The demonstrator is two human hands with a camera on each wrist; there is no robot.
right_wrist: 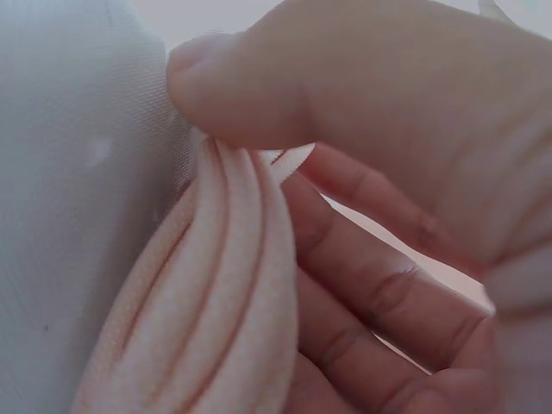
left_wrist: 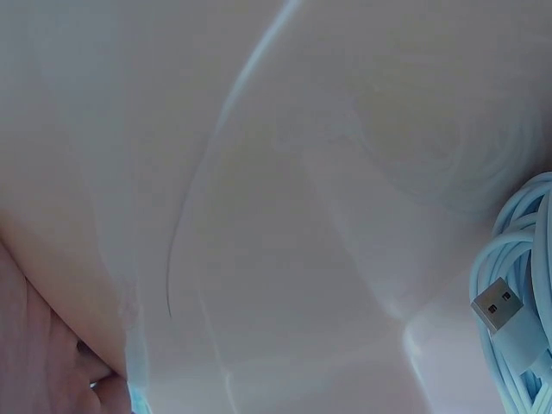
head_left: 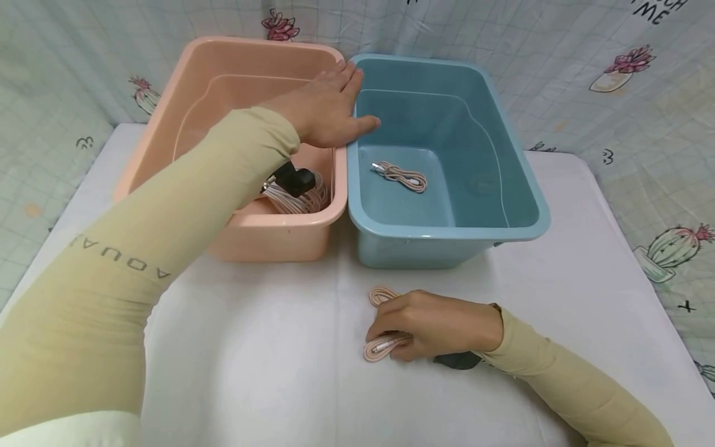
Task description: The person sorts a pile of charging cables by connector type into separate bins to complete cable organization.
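Note:
My right hand (head_left: 436,323) pinches a bundled pale pink charging cable (head_left: 381,349) on the white tabletop. Its loops stick out on both sides of the fingers, and the right wrist view shows the braided strands (right_wrist: 207,302) between thumb and fingers. With fingers extended, my left hand (head_left: 332,112) rests on the adjoining rims of the peach bin (head_left: 274,239) and the blue bin (head_left: 447,233). Inside the blue bin lies another bundled pink cable (head_left: 401,176). Coiled cables (head_left: 315,200) and a black plug-like piece (head_left: 301,181) lie in the peach bin, partly hidden by my left arm.
Both bins stand side by side at the back of the white-covered table (head_left: 268,360). A patterned curtain (head_left: 558,37) hangs behind and at the sides. Under my right wrist shows a dark object (head_left: 459,361), perhaps the wrist camera. A white USB connector (left_wrist: 504,310) appears in the left wrist view.

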